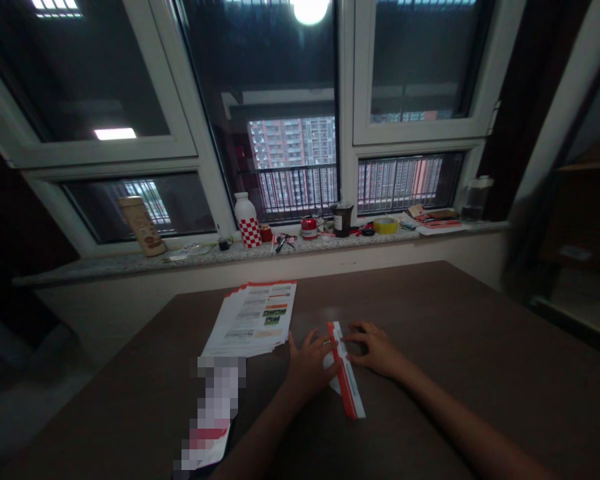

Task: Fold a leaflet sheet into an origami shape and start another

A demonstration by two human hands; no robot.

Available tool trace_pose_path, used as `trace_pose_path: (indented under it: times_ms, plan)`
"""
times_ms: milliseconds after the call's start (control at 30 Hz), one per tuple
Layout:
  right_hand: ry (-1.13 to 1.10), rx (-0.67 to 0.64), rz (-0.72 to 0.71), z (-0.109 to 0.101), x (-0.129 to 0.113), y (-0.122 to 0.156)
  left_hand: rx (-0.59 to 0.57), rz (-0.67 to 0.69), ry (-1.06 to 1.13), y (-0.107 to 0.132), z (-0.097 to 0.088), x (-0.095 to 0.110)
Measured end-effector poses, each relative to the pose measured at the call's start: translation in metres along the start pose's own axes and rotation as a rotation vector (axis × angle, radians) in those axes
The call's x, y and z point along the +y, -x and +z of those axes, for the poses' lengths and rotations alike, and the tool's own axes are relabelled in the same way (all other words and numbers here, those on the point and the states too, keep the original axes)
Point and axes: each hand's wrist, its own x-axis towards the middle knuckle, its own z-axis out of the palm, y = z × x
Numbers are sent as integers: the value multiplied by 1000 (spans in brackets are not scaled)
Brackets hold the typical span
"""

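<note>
The left hand (310,365) is half open, its fingers spread and its fingertips at or just against the near side of a folded red-and-white paper leaflet (346,372). The right hand (374,349) is also partly open, with curved fingers (356,337) reaching onto the far end of the same leaflet. Neither hand clearly closes on it, and from this view I cannot tell whether either has a firm hold. The leaflet lies tilted on a dark brown table (460,360), folded into a long narrow strip with a white flap showing beneath it next to the left hand. Just left of the leaflet is a stack of flat printed sheets (250,319), with red edges and unfolded as far as can be seen. Nearer the person, left of the leaflet, a pixelated patch (215,400) hides part of the view, and a red-and-white paper (207,447) shows at its lower end. Well beyond the leaflet, a granite windowsill (230,255) holds a red-checked white bottle (247,221) and a yellow tape roll (385,225), among other small items.
</note>
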Motion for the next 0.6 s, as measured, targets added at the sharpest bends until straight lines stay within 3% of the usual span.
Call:
trace_pose_path:
  times_ms: [433,600]
  plan:
    - [-30,47,-55,1,-2,4,-84,52,-60,4,1,-7]
    - [-5,78,-19,3,-6,-1,-12,37,-107,-1,5,-5]
